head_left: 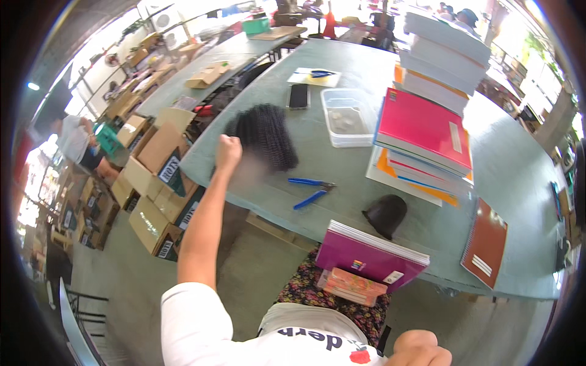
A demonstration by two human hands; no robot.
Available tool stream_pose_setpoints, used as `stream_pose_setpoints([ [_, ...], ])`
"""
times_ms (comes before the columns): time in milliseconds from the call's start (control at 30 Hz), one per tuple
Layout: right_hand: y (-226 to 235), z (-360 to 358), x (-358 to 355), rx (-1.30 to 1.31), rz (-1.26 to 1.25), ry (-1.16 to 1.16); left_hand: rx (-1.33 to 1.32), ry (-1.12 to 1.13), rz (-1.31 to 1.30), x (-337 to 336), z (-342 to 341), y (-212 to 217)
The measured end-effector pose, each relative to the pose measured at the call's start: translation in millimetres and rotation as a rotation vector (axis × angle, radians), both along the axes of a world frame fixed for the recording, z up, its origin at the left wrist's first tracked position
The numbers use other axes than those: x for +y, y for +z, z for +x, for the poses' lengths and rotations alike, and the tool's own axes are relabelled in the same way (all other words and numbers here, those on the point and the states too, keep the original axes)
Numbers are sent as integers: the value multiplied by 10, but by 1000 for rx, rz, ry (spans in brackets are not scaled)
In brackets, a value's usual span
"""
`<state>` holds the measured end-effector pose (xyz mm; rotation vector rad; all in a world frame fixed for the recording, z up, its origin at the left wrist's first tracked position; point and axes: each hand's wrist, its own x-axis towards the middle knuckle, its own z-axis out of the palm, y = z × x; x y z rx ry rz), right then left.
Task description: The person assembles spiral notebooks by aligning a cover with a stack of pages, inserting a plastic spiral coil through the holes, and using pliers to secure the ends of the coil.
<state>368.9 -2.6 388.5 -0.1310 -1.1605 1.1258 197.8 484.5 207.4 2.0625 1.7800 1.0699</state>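
My left hand [229, 152] is closed at the left end of a bundle of black spiral binding coils [265, 137]; what its fingers hold cannot be made out. At the lower edge, close to my body, my right hand [421, 349] is curled, and anything inside it is hidden. A purple-covered stack of sheets [369, 259] stands upright against the table's near edge, over my lap. In front of it, on flowered cloth, lies an orange patterned packet [352, 285]. Blue-handled cutting pliers [311, 190] rest on the table between the coils and a dark dome-shaped object [386, 216].
A tall pile of books [427, 125] rises at the right of the green table [342, 165]. Beside it sit a clear plastic tub [348, 139] and a brown spiral notebook [485, 244]. A phone [298, 96] lies farther back. Cardboard boxes [152, 222] stand at left, near another person [76, 143].
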Motion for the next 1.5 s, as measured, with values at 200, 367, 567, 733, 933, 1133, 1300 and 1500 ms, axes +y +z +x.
stream_pose_setpoints([
  [200, -22, 134, 434, 207, 102, 293, -974, -106, -237, -505, -456, 210],
  [367, 13, 204, 215, 209, 87, 183, -1037, -326, -202, -689, -404, 308],
  [567, 21, 197, 167, 169, 56, 142, -1003, -425, 4, -817, -829, 789],
  [733, 115, 299, 212, 82, 20, 150, -1063, -468, 252, -1214, -663, 1309],
  [933, -735, 523, 957, -917, -321, -828, -1009, -673, -181, -1843, -410, 1155],
  [1133, -1751, 413, 1202, -1528, -442, -1077, -398, -859, -779, -2526, 305, 441],
  [1300, -1953, 356, 1026, -1349, -251, -1155, -337, -895, -899, -2582, 281, 100],
  [1500, -1960, 282, 912, -1428, 158, -1421, -378, -829, -914, -2582, 206, 62],
])
